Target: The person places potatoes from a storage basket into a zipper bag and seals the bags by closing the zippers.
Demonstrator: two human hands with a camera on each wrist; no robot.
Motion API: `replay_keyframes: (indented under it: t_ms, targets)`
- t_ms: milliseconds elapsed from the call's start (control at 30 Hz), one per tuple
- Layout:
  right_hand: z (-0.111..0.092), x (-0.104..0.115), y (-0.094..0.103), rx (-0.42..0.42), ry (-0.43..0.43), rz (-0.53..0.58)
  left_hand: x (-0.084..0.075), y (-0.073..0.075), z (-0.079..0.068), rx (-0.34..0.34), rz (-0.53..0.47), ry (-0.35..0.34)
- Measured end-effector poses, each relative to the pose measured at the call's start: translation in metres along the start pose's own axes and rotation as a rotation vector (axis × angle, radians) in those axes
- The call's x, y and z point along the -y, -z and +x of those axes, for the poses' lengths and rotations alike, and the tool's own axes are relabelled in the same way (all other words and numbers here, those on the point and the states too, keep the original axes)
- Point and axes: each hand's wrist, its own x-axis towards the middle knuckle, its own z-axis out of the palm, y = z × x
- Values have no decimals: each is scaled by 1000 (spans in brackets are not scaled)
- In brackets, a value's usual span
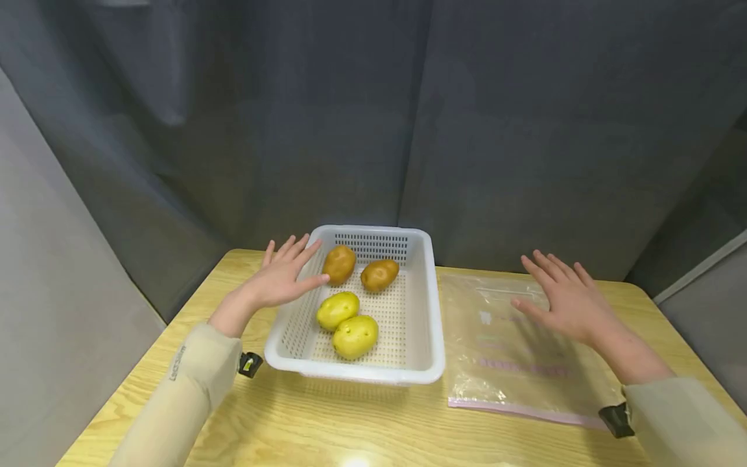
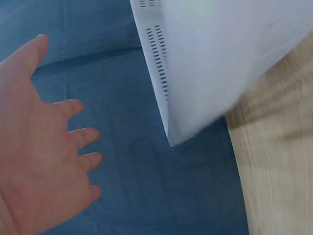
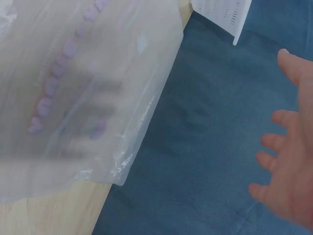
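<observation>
Plainly, the dark curtain (image 1: 327, 117) is the biggest thing before me, standing behind the wooden tabletop (image 1: 292, 421). On that tabletop sits my white basket (image 1: 436, 311), its perforated floor showing. To its right the clear bag (image 1: 508, 350) lies flat, its pink edge toward me and no bulge showing in it.

My left grip (image 1: 279, 280) is released, fingers spread and straight. From the head it overlaps the basket's left rim, but the left wrist view shows a gap between them. My right grip (image 1: 569, 305) is released too, fingers fanned out above the bag and holding nothing.

Smallest are the potatoes, all in the basket: a brown one (image 1: 339, 264) by the left wall, another brown one (image 1: 380, 275) to its right, and nearer me two yellow ones (image 1: 355, 337) side by side, seemingly touching.

As for progress, the bag is spread out and the potatoes are gathered. I have none in hand and see none in the bag, so I judge the handling not yet begun, though a pause would look alike.
</observation>
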Motion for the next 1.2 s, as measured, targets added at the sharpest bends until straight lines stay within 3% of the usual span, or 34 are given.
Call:
replay_keyframes:
  t_ms: [467,767,1200]
  targets:
    - [-11,4,-4,-26,41,3,-19,-4,-7,24,-15,-39]
    - [-22,6,-10,-102,80,-22,-26,-13,-11,-19,7,-91]
    - [-37,8,-12,-66,68,-21,-44,-18,-16,-36,27,-161]
